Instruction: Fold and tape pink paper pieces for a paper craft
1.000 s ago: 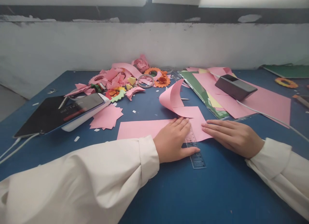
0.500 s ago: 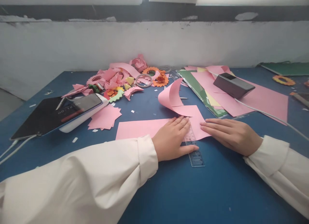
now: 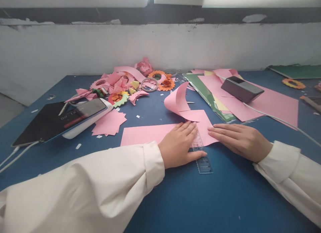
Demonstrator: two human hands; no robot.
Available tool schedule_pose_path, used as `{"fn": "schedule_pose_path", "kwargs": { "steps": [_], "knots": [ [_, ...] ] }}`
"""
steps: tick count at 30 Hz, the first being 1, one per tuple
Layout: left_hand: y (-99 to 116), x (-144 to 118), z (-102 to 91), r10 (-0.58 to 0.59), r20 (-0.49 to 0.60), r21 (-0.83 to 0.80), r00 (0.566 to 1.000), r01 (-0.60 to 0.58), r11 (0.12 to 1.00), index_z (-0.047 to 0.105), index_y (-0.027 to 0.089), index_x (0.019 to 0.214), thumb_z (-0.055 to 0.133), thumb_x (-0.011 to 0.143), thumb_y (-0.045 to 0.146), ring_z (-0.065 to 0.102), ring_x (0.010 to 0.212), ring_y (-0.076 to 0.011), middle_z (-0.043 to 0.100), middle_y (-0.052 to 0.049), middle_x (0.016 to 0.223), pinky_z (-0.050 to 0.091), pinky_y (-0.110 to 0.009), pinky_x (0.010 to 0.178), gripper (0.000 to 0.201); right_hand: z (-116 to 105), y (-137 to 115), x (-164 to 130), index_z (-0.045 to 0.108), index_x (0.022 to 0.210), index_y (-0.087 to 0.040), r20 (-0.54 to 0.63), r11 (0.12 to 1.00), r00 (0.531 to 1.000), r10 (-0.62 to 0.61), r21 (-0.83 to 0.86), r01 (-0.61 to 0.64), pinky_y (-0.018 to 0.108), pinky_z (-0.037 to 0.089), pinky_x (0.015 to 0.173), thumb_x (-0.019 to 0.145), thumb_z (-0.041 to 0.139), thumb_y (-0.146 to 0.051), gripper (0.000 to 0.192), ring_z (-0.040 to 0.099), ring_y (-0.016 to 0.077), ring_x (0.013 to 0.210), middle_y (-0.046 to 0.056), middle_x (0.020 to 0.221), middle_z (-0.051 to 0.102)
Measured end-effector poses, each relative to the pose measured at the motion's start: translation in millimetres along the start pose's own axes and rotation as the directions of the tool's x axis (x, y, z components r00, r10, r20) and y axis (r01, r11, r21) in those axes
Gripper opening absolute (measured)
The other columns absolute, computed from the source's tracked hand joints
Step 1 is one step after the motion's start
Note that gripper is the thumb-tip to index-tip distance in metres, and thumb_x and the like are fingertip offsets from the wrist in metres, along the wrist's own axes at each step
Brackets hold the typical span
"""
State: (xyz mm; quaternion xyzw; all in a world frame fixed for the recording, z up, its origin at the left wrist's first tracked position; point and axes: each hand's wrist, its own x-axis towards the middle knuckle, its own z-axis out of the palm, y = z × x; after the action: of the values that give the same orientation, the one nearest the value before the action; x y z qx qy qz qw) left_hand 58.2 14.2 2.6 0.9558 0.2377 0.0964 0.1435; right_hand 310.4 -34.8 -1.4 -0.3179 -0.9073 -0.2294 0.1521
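My left hand (image 3: 179, 145) lies flat on a pink paper strip (image 3: 145, 134) and on a clear plastic ruler (image 3: 203, 161) that sticks out from under it toward me. My right hand (image 3: 240, 141) lies flat, fingers together, on the right end of the same pink paper (image 3: 204, 126), fingertips close to the ruler's edge. The paper's far end curls upward (image 3: 177, 100). Both arms wear white sleeves. Neither hand grips anything; both press down with fingers extended.
A tablet with a phone on it (image 3: 60, 119) lies at the left with white cables. A stack of pink squares (image 3: 109, 122), a heap of paper flowers and scraps (image 3: 125, 84), a tape ring (image 3: 149, 84), coloured sheets (image 3: 265, 102) and a dark power bank (image 3: 242, 89) fill the blue table (image 3: 213, 206).
Almost nothing: both hands stay pressed on the pink paper and ruler. The view shifted very slightly.
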Motion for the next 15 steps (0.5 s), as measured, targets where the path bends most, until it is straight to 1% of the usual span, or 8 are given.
{"fn": "schedule_pose_path", "kwargs": {
  "steps": [7, 12, 15],
  "knots": [
    [0.9, 0.2, -0.1, -0.007, -0.002, 0.005, 1.000, 0.007, 1.000, 0.036, 0.005, 0.138, 0.046, 0.087, 0.061, 0.027, 0.139, -0.0286, 0.031, -0.015, 0.148, 0.023, -0.042, 0.117, 0.076, -0.1, -0.1, 0.3, 0.054, 0.123, -0.020, 0.004, 1.000, 1.000, 0.002, -0.004, -0.002, 0.030, 0.053, 0.087, 0.088, 0.051, -0.011, 0.036, 0.064, 0.0165, 0.103, 0.002, 0.114, 0.067],
    [1.6, 0.3, 0.5, -0.008, -0.007, 0.004, 1.000, 0.008, 1.000, 0.036, 0.005, 0.138, 0.046, 0.087, 0.061, 0.027, 0.140, -0.0283, 0.031, -0.014, 0.148, 0.022, -0.042, 0.117, 0.077, 0.4, 0.1, -0.3, 0.055, 0.120, -0.017, 0.003, 1.000, 1.000, -0.003, -0.004, 0.003, 0.031, 0.053, 0.088, 0.087, 0.054, -0.010, 0.035, 0.064, 0.0173, 0.103, 0.003, 0.114, 0.067],
    [0.6, 0.3, 1.2, -0.007, -0.012, 0.004, 1.000, 0.007, 1.000, 0.037, 0.005, 0.138, 0.045, 0.087, 0.061, 0.027, 0.139, -0.0281, 0.031, -0.014, 0.148, 0.023, -0.042, 0.117, 0.076, 0.6, 0.5, -0.8, 0.054, 0.122, -0.018, 0.005, 1.000, 1.000, -0.001, 0.006, 0.001, 0.031, 0.052, 0.089, 0.087, 0.053, -0.010, 0.036, 0.064, 0.0170, 0.103, 0.002, 0.114, 0.067]
  ]
}}
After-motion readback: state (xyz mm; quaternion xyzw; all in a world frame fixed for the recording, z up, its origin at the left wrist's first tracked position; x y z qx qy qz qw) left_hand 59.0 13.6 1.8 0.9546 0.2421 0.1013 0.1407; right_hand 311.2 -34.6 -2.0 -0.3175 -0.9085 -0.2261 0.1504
